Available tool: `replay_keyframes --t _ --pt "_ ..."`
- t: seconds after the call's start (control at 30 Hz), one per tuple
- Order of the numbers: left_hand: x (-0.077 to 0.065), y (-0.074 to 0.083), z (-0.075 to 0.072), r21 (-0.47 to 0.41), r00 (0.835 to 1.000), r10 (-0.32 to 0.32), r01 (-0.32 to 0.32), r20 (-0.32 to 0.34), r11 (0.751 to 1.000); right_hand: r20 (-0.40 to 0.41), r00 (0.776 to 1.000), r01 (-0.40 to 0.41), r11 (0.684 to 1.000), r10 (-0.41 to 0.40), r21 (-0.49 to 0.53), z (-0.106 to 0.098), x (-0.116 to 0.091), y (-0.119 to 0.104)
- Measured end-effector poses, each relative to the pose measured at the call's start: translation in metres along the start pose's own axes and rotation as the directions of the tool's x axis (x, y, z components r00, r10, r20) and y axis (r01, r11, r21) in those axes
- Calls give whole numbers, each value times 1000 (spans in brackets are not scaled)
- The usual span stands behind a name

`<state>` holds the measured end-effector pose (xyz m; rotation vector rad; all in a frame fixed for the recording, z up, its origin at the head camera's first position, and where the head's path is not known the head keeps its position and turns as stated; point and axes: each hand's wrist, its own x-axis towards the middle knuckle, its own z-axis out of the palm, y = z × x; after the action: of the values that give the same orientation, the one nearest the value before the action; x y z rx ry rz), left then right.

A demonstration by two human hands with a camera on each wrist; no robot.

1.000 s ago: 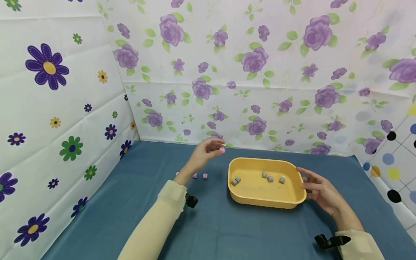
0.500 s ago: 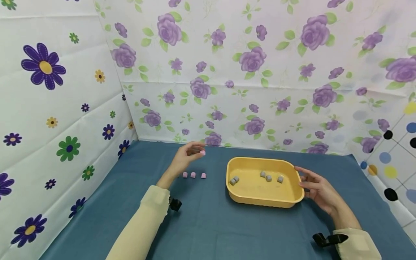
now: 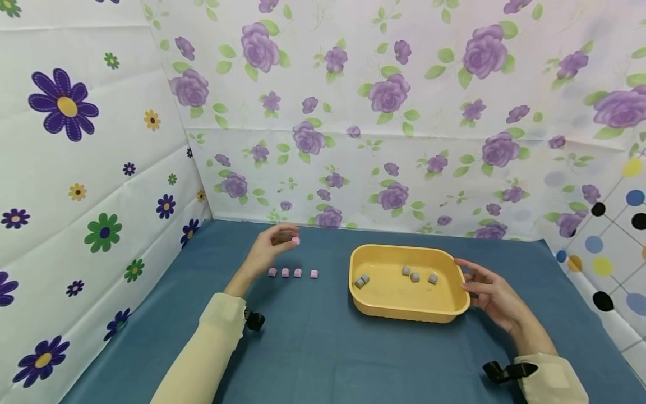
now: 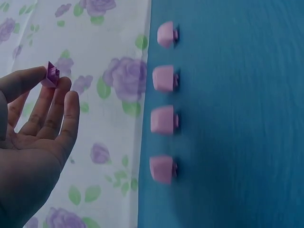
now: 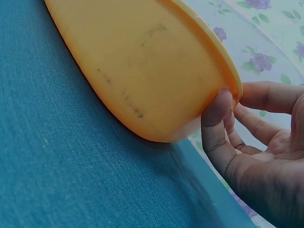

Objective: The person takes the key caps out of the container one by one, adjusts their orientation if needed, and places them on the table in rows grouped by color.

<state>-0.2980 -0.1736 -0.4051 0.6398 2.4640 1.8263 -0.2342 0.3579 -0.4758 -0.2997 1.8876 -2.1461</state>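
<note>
My left hand [image 3: 263, 249] is raised over the back left of the table, pinching a small pink keycap [image 3: 295, 240] between thumb and fingertip. In the left wrist view that keycap [image 4: 51, 76] shows its underside, and the other fingers are spread. Several more pink keycaps [image 3: 298, 273] stand in a row on the cloth below, to the near side of the hand. At the right, my right hand [image 3: 497, 300] holds the end of a yellow tray [image 3: 404, 312]; in the right wrist view the thumb [image 5: 219, 107] lies against its outer wall and a finger is at the rim.
Several grey keycaps [image 3: 415, 277] lie scattered inside the tray. Blue cloth [image 3: 303, 359] covers the table. Flowered sheets [image 3: 348, 112] stand behind it and at the left, and a dotted sheet [image 3: 623, 269] is at the right.
My left hand has moved left from beside the tray to above the row, with the pink keycap still pinched, revealing more of the row. The right hand stays at the tray.
</note>
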Motion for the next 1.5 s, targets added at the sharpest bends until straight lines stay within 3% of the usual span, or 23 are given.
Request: replay_keyframes --t 0.17,0.43,0.7,0.97,1.27,1.3,1.5 --pt "-7 -6 -16 26 1000 -16 17 -20 1000 -8 1000 1 1000 -1 -6 1 1 0" --pt "-11 -47 -50 53 996 -45 49 -78 997 -8 1000 -2 1000 2 -8 1 1 1" --pt "-21 -63 -72 141 992 -103 113 -71 984 -6 1000 -2 1000 2 -9 1 1 1" --pt "-27 -75 -76 161 988 -153 150 5 975 -7 1000 4 1000 -4 -6 0 0 1" --pt "-29 -79 -70 303 987 -147 120 68 945 -12 1000 -1 1000 1 -8 0 0 2" --pt "-27 -85 -71 311 986 -152 122 72 943 -11 1000 0 1000 0 -8 0 0 2" --pt "-26 -87 -70 316 974 -209 172 88 933 -4 1000 4 1000 -4 -16 0 0 1"
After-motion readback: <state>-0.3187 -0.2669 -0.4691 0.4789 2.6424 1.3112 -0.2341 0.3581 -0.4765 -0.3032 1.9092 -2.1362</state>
